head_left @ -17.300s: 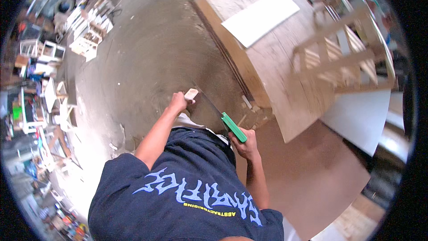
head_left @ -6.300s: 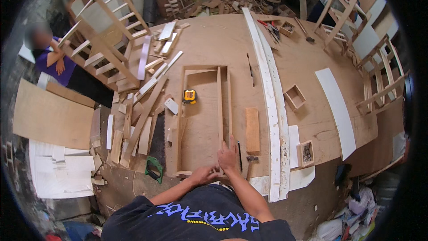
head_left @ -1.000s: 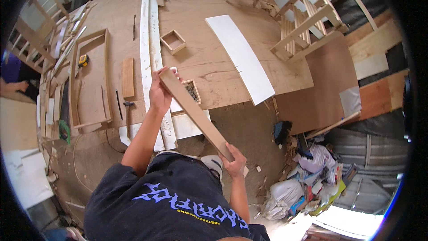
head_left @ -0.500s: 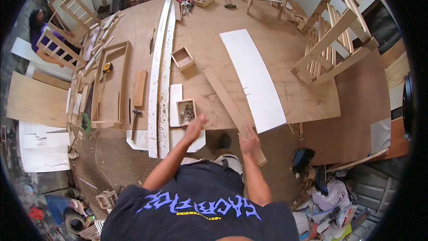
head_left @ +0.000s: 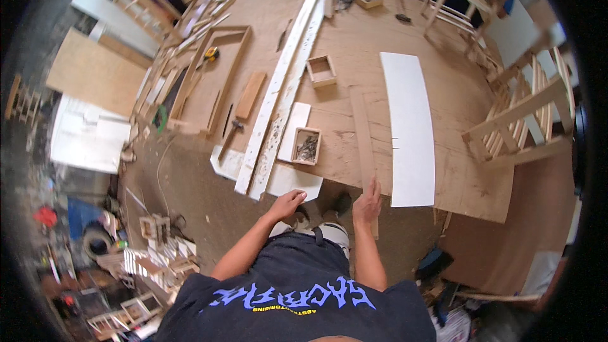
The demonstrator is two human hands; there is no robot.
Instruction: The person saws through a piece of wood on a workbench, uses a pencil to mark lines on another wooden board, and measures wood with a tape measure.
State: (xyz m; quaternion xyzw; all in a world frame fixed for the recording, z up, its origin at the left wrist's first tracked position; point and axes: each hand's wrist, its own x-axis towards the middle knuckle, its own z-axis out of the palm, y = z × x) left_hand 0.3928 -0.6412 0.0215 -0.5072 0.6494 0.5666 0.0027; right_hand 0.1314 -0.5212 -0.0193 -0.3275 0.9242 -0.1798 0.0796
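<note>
Below the middle of the frame, the right hand [head_left: 367, 203] rests on the near end of a long wooden strip [head_left: 363, 139] that lies flat on the table [head_left: 354, 57] and runs up toward the centre; the strip's near end overhangs the table edge by the hand. Its fingers lie loosely together on the wood, laid flat rather than pinching. Just left of it, the left hand [head_left: 288, 202] hangs at the table's near edge, fingers half curled, holding nothing; it is just under the corner of a white sheet [head_left: 288, 180] that juts over the edge, and whether it touches the sheet I cannot tell.

Right of the strip lies a white board [head_left: 408, 130], long and slightly curved by the lens, near the strip but apart from it. Left of the strip sits a small wooden box [head_left: 307, 145] with dark small parts inside, and above it a second, empty box [head_left: 321, 69]. Two long pale planks [head_left: 282, 88] run side by side from the near edge up to the top of the frame. Left of them lie a hammer [head_left: 229, 138], a short plank [head_left: 251, 94] and an open wooden frame [head_left: 206, 76]. At the right of the frame stands a slatted wooden chair frame [head_left: 525, 114].
</note>
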